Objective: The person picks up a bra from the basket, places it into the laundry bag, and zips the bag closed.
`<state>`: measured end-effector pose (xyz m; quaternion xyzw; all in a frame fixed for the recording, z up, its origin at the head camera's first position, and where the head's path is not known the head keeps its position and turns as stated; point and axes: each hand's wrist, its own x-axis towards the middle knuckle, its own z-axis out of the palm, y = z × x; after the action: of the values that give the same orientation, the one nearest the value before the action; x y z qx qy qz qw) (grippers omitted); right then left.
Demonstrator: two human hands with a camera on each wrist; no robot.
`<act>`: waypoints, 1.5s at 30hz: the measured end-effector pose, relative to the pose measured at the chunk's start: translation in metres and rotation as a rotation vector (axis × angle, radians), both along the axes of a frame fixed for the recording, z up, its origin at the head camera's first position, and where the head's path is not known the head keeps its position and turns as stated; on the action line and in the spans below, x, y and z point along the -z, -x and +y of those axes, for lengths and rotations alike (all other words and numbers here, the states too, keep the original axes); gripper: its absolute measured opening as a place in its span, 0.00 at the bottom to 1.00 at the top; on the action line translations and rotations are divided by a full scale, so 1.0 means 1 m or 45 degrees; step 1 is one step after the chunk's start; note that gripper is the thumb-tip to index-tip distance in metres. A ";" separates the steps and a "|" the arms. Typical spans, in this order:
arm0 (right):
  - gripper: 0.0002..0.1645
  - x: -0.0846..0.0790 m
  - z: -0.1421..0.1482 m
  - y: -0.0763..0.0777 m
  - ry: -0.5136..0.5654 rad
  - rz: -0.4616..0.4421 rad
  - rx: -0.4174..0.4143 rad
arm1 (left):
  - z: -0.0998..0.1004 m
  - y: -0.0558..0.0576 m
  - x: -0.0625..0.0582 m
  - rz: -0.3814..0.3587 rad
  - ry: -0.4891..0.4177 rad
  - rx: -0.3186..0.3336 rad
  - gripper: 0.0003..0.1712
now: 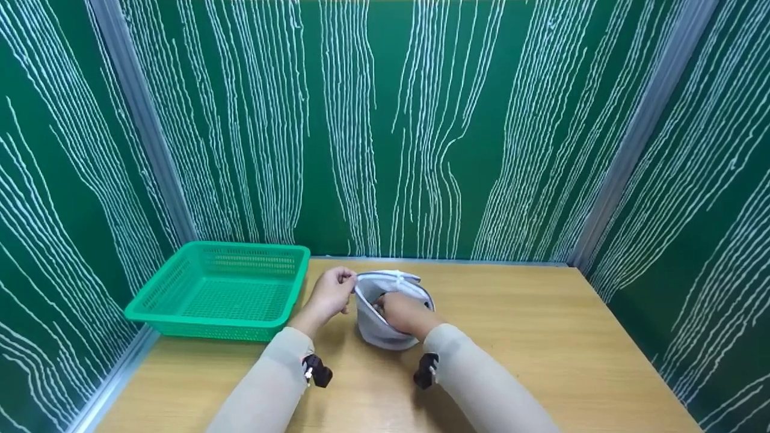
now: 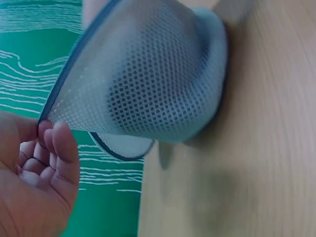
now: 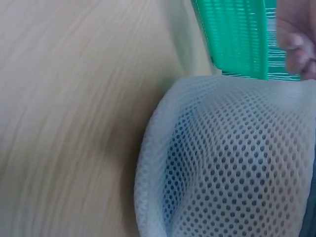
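Note:
A white mesh laundry bag (image 1: 385, 334) with a dark-edged zip opening stands on the wooden table, its mouth held wide. My left hand (image 1: 332, 293) pinches the left corner of the rim between thumb and forefinger; the left wrist view shows the other fingers of that hand (image 2: 42, 173) loosely curled. Down through the opening reaches my right hand (image 1: 406, 313), with its fingertips inside the bag and mostly hidden by the mesh wall. Whether it grips anything in there I cannot tell. Close up, the mesh bag (image 3: 237, 163) bulges over the table in the right wrist view.
A green plastic basket (image 1: 225, 328) with perforated sides stands on the table to the left, just beyond my left forearm. Green panels (image 1: 409, 150) with white wavy lines wall in the back and both sides. The wooden table (image 1: 541, 337) extends to the right of the bag.

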<state>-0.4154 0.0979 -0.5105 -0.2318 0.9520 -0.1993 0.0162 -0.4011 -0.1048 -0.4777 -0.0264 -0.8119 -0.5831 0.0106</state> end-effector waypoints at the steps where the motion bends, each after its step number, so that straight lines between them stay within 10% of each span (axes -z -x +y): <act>1: 0.17 -0.001 0.000 0.001 0.025 0.047 0.021 | -0.001 0.002 0.003 -0.004 0.014 -0.013 0.10; 7: 0.20 -0.018 0.003 0.006 0.284 0.209 0.159 | -0.007 0.010 0.014 -0.012 0.056 -0.054 0.10; 18: 0.20 -0.062 0.039 0.020 0.793 0.061 0.350 | -0.012 0.015 0.011 0.003 0.146 -0.038 0.10; 27: 0.33 -0.034 0.073 0.037 0.889 -0.210 0.550 | -0.010 0.016 0.014 0.019 0.121 -0.028 0.11; 45: 0.41 0.003 0.077 0.033 0.992 -0.591 0.566 | -0.005 0.018 0.032 0.067 0.047 -0.028 0.11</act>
<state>-0.4488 0.1745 -0.5132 0.0382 0.8045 -0.5847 0.0969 -0.4194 -0.1095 -0.5099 -0.0328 -0.8223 -0.5669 0.0378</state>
